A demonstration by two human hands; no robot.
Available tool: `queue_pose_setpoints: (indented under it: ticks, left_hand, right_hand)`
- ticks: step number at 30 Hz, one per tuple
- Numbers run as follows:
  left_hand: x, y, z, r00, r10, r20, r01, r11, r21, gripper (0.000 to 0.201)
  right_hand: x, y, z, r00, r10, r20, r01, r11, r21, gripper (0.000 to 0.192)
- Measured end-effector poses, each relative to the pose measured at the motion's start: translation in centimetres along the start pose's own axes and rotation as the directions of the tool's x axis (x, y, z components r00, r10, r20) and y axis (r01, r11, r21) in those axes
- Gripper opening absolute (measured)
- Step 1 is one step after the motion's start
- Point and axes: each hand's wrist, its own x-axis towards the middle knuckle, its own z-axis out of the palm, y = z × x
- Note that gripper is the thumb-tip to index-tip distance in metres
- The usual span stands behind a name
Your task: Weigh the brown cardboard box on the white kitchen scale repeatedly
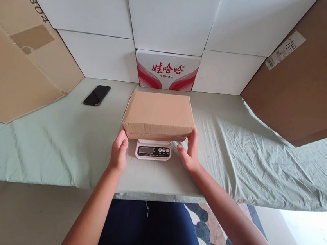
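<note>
A closed brown cardboard box [160,110] is at the middle of the table, over a small white kitchen scale [153,156]. It hides the scale's platform, so I cannot tell whether the box rests on it. The scale's dark display and three round buttons show at the front. My left hand [119,149] grips the box's near left corner, thumb toward the front. At the near right corner my right hand [189,151] holds the box in the same way, fingers along its side and thumb apart in front.
A black phone [97,95] lies on the green tablecloth [62,126] at the left. White panels [172,13] and a red-and-white printed carton [167,71] stand at the back. Large cardboard sheets [26,55] [307,76] flank both sides. The table's front edge is near me.
</note>
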Motion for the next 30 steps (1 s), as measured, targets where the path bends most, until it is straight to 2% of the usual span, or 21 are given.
queue_pose_setpoints:
  ticks: [6,9,14,19,25,30]
  left_hand:
    - [0.2,0.0,-0.1,1.0,-0.009,-0.006,0.009,1.0,0.014,0.077]
    - [0.2,0.1,-0.1,0.999,0.003,-0.039,-0.002,1.0,0.009,0.081]
    - [0.2,0.1,-0.3,0.995,0.022,-0.1,-0.024,1.0,-0.018,0.082]
    - [0.4,-0.2,-0.5,0.991,0.056,-0.12,-0.058,0.998,-0.012,0.082]
    - [0.5,0.1,-0.3,0.985,0.087,-0.147,-0.089,0.996,-0.006,0.077]
    - [0.5,0.3,-0.2,0.985,0.085,-0.153,-0.086,0.996,-0.003,0.077]
  right_hand:
    - [-0.1,0.5,0.0,1.0,-0.02,-0.007,0.02,1.0,-0.002,0.084]
    - [0.0,0.7,-0.1,0.998,-0.012,-0.066,0.014,0.999,0.03,0.082]
    - [0.4,0.7,-0.4,0.974,0.1,-0.205,-0.081,0.992,0.1,0.077]
    - [1.0,0.7,-0.6,0.932,0.212,-0.293,-0.164,0.969,0.183,0.072]
    - [1.6,1.4,-0.6,0.898,0.306,-0.316,-0.229,0.939,0.258,0.066]
    - [1.9,1.7,-0.5,0.891,0.33,-0.311,-0.253,0.931,0.264,0.061]
